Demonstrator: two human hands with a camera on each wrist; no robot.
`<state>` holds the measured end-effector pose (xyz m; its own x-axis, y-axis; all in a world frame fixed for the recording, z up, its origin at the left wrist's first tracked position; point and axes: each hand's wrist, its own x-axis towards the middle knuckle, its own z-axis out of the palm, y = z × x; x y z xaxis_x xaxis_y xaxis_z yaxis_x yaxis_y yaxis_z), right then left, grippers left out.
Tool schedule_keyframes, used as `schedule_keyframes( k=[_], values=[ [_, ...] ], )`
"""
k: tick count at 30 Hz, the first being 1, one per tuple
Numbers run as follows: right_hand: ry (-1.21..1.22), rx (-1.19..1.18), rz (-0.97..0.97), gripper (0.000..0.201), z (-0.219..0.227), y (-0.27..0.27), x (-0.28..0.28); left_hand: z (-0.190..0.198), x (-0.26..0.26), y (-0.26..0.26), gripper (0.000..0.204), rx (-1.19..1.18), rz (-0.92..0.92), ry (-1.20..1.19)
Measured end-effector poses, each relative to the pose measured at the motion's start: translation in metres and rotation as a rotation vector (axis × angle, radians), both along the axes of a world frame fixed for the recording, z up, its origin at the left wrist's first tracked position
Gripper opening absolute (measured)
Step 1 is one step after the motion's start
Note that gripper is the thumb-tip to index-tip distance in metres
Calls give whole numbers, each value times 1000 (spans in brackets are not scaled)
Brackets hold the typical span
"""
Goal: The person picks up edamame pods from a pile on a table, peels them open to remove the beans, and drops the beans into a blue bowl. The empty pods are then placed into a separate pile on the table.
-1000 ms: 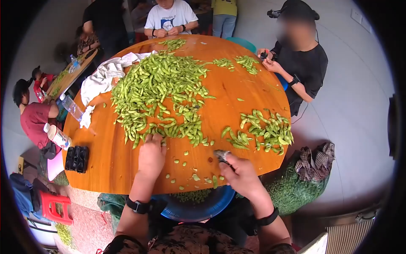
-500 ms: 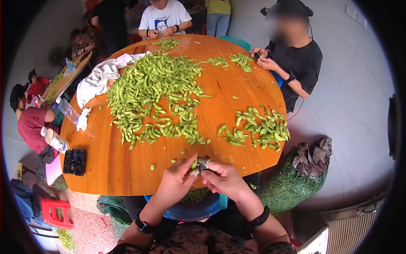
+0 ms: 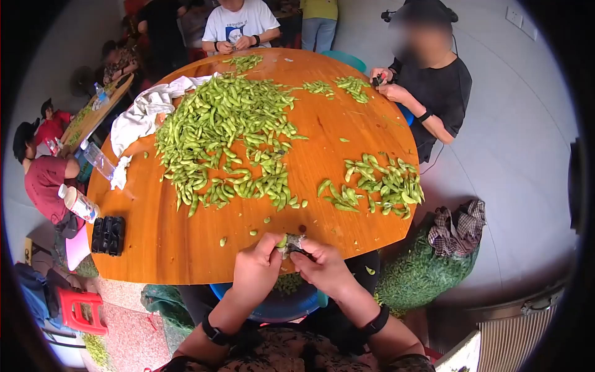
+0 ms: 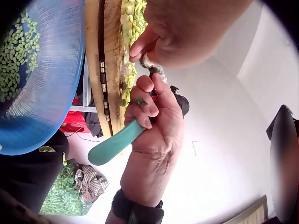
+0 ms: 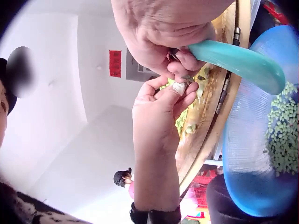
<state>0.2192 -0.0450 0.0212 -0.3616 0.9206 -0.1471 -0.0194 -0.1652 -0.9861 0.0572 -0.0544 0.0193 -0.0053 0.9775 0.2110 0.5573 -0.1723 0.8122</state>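
Note:
Both hands meet over the near edge of the round wooden table [image 3: 142, 248]. My left hand [image 3: 255, 270] pinches a green soybean pod [image 3: 282, 242] between thumb and fingers, which hide much of it. Curled around a tool with a smooth teal handle [image 5: 243, 65], my right hand [image 3: 327, 270] is close against the left; its fingers cover the tool's working end. A whitish wrap shows at the left thumb in the right wrist view. Below the hands, a blue plastic basket [image 4: 58, 109] contains shelled beans [image 4: 18, 60].
A large heap of pods [image 3: 223, 124] covers the table's middle, with a smaller pile [image 3: 387, 186] at right. A white cloth [image 3: 145, 111], bottles and a black tray [image 3: 108, 235] lie left. A filled green net sack [image 3: 427, 266] stands right. Other people sit around.
The left hand has come from the heap back to the right hand, now with a pod. The right hand has moved slightly left and down; several loose beans have gone from the near edge.

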Motion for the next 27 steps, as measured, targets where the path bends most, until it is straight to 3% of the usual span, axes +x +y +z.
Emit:
schedule_keyframes(
  k=[4,7,9,13,14,15,16,18,23,25,27],
  values=[
    [71,-119,30,27,-3,1,3,1,-7,0,19,6,-37,11],
    [111,-105,3,27,0,1,2,-10,-14,5,19,-41,-134,-116],
    [108,-139,35,25,4,3,7,-12,-15,9,22,-134,-250,-540],
    [5,-69,17,20,17,4,3,1,-20,8,24,-389,-308,-751],
    [4,-69,17,20,14,3,-1,-2,-16,9,23,-312,-269,-594],
    [-83,164,-55,18,6,1,-6,-3,-12,9,22,-235,-229,-438],
    [-169,398,-128,17,0,0,-9,-3,-9,8,22,-234,-228,-439],
    [-233,459,-133,17,-6,-1,-12,-3,-3,7,24,52,-109,69],
    [-365,525,-130,18,-3,-5,-12,5,0,8,32,132,-70,184],
    [-380,500,-233,21,4,-3,-9,5,-5,7,32,123,-56,226],
    [-464,572,-349,23,8,8,9,0,-19,5,31,304,-45,333]
  ],
)
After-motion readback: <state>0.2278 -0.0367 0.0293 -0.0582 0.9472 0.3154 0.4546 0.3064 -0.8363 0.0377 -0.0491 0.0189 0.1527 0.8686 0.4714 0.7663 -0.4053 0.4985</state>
